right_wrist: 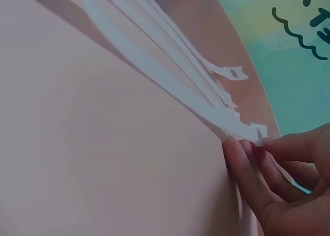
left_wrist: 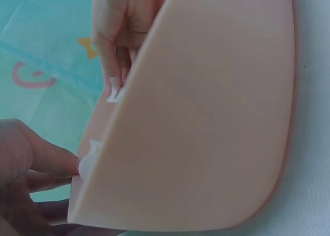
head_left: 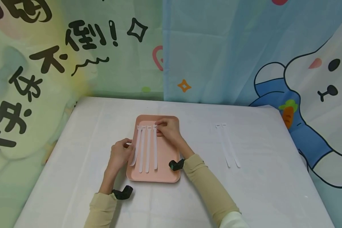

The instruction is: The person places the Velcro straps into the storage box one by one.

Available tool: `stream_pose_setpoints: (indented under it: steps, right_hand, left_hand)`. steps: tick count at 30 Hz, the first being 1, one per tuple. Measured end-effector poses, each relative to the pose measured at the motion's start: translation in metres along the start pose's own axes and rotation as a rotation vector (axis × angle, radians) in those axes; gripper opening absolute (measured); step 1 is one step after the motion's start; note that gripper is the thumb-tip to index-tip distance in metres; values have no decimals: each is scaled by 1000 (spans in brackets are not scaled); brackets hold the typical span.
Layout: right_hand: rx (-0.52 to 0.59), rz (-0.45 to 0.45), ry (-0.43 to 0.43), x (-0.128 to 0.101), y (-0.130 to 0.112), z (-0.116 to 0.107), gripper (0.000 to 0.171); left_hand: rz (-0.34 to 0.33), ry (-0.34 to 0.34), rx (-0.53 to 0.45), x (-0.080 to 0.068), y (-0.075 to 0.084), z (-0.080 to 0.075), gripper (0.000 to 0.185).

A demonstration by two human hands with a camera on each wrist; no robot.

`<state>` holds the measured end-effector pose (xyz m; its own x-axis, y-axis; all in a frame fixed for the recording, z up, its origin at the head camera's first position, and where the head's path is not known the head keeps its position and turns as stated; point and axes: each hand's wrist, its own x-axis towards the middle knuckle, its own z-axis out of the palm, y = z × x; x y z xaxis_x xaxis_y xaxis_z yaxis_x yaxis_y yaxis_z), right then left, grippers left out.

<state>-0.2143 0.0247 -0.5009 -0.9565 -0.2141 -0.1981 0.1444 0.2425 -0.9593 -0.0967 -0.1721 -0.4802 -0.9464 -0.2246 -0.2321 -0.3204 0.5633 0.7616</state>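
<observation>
Right grip (head_left: 168, 128) pinches rightmost white strip (head_left: 155, 150) in pink tray (head_left: 166, 169). Left grip (head_left: 121, 153) at tray rim; I can't tell hold. Step looks like aligning; next likely calls for release, then reach to loose strips (head_left: 224, 148) on worktop (head_left: 262, 196).

Head view from above, facing forward and down, close-up wrist views, both sharing pink tray (head_left: 166, 160)

Tan sleeves (head_left: 212, 190), black wrist devices (head_left: 123, 192), pale fabric (head_left: 234, 220) on right arm.
</observation>
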Motion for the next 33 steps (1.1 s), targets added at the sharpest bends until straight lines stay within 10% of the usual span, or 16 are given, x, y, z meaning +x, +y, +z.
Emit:
stream_pose_setpoints:
  steps: [19,33]
  right_hand:
    - [-113,-80,13,-15,-8,-14,21]
    - [0,-154,113,-43,-5,-75,22]
  left_hand:
    - [31,3,19,-4,1,0,32]
    - [52,9,35,-5,2,2,31]
